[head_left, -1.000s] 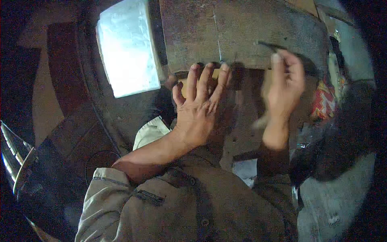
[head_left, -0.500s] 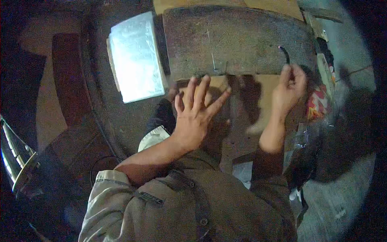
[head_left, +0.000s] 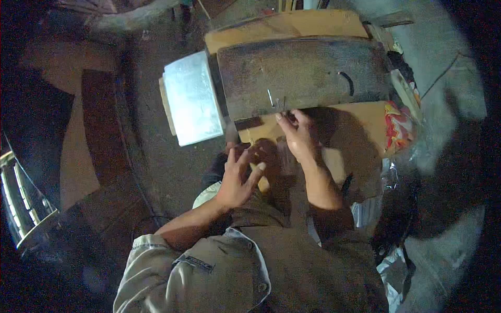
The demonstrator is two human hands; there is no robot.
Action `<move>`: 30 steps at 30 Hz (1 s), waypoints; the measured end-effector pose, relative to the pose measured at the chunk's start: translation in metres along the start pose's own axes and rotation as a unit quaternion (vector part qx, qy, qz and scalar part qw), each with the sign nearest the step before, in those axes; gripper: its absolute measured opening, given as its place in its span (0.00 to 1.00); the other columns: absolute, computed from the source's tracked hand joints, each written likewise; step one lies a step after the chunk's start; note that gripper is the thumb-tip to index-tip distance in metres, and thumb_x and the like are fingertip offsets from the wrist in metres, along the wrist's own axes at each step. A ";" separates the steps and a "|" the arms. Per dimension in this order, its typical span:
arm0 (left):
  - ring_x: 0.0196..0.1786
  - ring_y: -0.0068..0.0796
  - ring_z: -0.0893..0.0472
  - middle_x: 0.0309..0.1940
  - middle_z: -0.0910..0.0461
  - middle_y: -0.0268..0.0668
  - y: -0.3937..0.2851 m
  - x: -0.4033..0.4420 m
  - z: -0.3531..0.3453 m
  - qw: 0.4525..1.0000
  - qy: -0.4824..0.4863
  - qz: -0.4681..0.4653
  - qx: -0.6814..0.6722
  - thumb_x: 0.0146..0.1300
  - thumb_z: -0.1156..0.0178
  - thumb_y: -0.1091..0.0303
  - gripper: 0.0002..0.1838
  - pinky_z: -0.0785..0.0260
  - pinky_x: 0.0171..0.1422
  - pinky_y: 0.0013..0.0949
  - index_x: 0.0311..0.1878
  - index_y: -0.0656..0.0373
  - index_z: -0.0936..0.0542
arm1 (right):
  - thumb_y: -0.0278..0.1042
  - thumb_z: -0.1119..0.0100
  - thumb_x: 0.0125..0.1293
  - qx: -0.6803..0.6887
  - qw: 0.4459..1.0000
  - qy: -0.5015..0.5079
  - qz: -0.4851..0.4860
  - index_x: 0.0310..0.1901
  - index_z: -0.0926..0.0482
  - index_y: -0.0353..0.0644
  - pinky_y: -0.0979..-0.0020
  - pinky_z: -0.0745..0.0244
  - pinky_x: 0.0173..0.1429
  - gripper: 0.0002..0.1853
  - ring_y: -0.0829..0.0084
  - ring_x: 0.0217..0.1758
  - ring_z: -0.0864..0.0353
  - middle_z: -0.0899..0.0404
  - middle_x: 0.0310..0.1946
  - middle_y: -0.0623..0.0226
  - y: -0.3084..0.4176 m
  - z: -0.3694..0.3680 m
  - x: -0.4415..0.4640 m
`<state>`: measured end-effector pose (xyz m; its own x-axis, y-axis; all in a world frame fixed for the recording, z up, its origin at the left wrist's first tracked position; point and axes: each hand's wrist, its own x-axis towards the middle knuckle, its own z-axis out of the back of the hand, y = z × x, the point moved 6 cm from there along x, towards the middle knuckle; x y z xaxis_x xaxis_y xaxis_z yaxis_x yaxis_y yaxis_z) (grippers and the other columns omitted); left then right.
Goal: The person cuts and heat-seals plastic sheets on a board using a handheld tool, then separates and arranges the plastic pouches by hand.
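My left hand (head_left: 237, 182) hovers low over my lap, its fingers apart and loosely bent, and I see nothing held in it. At the near edge of a dark, worn board (head_left: 308, 65), my right hand (head_left: 300, 136) has thumb and fingers drawn together in a pinch. What they hold, if anything, is too small to make out. Just beyond those fingertips lies a thin shiny metal piece (head_left: 270, 98). A short black curved strip (head_left: 346, 83) rests on the right part of the board.
Left of the board is a bright, silvery-white flat slab (head_left: 193, 99). Tan cardboard (head_left: 360, 117) extends along the board's near side, with a red and white patterned packet (head_left: 399, 125) at its right end. A lit lamp-like object (head_left: 26, 201) stands at far left.
My right hand has let go of the black curved strip, now on the board, and moved left to the board's near edge. My left hand has drawn back towards my body.
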<state>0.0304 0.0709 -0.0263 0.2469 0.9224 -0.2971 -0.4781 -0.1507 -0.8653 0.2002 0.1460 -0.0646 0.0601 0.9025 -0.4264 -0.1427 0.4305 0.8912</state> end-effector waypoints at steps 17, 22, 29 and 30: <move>0.50 0.34 0.25 0.47 0.22 0.40 -0.035 -0.006 0.001 0.835 0.122 0.098 -0.528 0.68 0.57 0.44 0.32 0.40 0.53 0.34 0.64 0.61 0.34 | 0.43 0.44 0.64 0.192 0.976 0.098 -0.038 0.39 0.24 0.41 0.79 0.37 0.34 0.13 0.85 0.31 0.31 0.25 0.29 0.75 0.006 -0.005 -0.148; 0.42 0.28 0.24 0.41 0.21 0.40 -0.057 -0.046 0.025 0.820 0.141 0.077 -0.549 0.71 0.57 0.52 0.27 0.38 0.48 0.29 0.59 0.66 0.29 | 0.43 0.44 0.66 0.488 0.861 0.060 -0.126 0.45 0.26 0.43 0.78 0.39 0.31 0.14 0.81 0.26 0.33 0.24 0.33 0.74 0.027 -0.029 -0.178; 0.39 0.28 0.22 0.39 0.20 0.42 -0.078 -0.094 0.073 0.853 0.090 0.072 -0.509 0.71 0.56 0.49 0.28 0.33 0.45 0.32 0.52 0.69 0.25 | 0.33 0.44 0.65 0.423 0.906 -0.004 0.030 0.41 0.27 0.43 0.85 0.42 0.30 0.06 0.85 0.24 0.36 0.30 0.26 0.76 0.059 -0.013 -0.204; 0.36 0.28 0.22 0.36 0.20 0.41 -0.080 -0.100 0.079 0.854 0.060 0.077 -0.511 0.71 0.56 0.49 0.27 0.32 0.43 0.31 0.48 0.69 0.23 | 0.33 0.44 0.65 0.420 0.907 -0.001 0.032 0.41 0.27 0.43 0.85 0.42 0.30 0.06 0.85 0.24 0.36 0.30 0.26 0.76 0.064 -0.014 -0.208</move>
<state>-0.0223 0.0190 0.1048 0.3618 0.8298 -0.4250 0.4583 -0.5553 -0.6940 0.1646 -0.0146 0.0786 0.0794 0.9256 -0.3701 0.6577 0.2304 0.7172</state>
